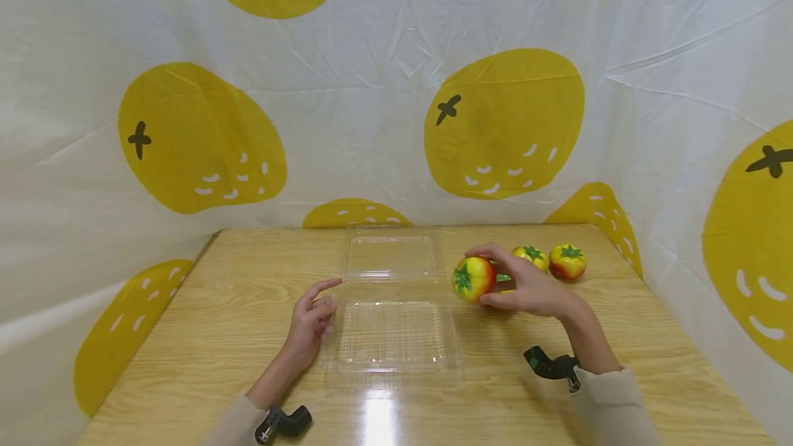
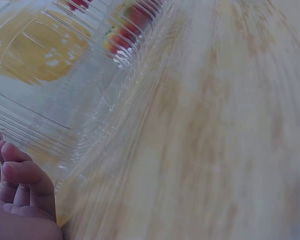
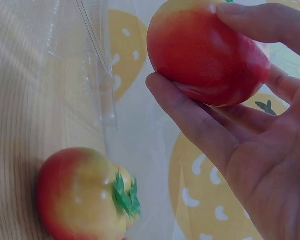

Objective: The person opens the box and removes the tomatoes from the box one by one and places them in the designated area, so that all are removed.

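Observation:
In the head view my right hand (image 1: 526,288) holds a yellow-and-red persimmon-like fruit (image 1: 472,279) with a green leafy top, gripped between thumb and fingers just right of a clear plastic clamshell box (image 1: 393,336). The right wrist view shows the held fruit's red side (image 3: 205,55) off the table. Another such fruit (image 3: 80,195) sits below it on the wood. At the box's left edge is my left hand (image 1: 310,322), index finger extended and the other fingers loosely bent. In the left wrist view its fingertips (image 2: 12,160) lie close to the ribbed clear wall; contact is unclear.
The box's lid (image 1: 392,255) lies folded back behind its base. Right of it stand two more fruits (image 1: 531,257) (image 1: 567,261), and another is partly hidden behind my right hand. A white curtain (image 1: 372,122) with yellow fruit prints surrounds the wooden table (image 1: 248,294).

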A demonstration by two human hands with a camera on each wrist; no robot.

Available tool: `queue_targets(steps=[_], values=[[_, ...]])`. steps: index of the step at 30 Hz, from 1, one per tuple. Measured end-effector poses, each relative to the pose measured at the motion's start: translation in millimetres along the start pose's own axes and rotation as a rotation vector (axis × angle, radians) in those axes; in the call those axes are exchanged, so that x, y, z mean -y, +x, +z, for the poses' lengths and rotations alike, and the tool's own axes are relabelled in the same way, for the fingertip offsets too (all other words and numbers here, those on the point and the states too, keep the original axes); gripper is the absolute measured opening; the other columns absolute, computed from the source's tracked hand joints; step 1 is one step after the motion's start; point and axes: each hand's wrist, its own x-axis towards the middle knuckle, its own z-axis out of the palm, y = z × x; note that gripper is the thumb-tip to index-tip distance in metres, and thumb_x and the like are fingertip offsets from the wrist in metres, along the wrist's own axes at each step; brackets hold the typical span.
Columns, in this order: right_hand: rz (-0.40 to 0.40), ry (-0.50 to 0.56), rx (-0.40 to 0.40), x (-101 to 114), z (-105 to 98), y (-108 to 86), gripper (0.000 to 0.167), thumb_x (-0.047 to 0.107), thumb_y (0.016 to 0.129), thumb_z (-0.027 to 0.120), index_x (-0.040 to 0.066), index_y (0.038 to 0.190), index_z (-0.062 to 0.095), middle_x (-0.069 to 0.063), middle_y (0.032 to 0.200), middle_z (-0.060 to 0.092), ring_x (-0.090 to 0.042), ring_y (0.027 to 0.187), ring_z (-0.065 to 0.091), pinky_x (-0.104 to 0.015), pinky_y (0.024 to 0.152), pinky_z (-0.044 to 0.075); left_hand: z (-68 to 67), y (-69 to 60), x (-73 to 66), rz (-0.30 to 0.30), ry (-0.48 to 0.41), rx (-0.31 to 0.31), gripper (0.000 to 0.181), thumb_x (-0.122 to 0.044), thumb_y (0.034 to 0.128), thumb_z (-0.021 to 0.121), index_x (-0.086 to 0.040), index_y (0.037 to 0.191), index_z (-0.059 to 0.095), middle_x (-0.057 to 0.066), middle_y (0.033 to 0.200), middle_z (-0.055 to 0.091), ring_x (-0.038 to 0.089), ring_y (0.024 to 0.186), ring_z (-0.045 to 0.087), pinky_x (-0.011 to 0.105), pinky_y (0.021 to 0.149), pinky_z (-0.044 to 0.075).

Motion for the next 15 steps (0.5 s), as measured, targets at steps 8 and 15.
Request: queue_targets(steps=[8,15], values=[[0.013,0.012,-0.012,-2,-8,-3.8,0.066,0.011,0.091,0.078,0.007,0.147,0.044,-0.020,0.145,0.051,0.003,0.121,0.056,-0.026,0.097,0.057,0.9,-0.1,-1.2,0.012,0.003,0.006,0.047,0.008,0.0975,0.048,0.009,0.145,0.045,-0.007,0.065,0.057,0.003,0.045,0.045,0.016,0.041,0.034],[-0.005,0.021,-0.023,-3,-13,-8.2,0.067,0.006,0.090,0.078,0.004,0.146,0.043,-0.023,0.143,0.052,0.003,0.119,0.059,-0.024,0.094,0.057,-0.2,-0.5,-0.1,0.038,0.000,0.027,0.044,0.009,0.0975,0.047,0.008,0.142,0.048,-0.008,0.066,0.058,0.001,0.046,0.047,0.015,0.041,0.035]])
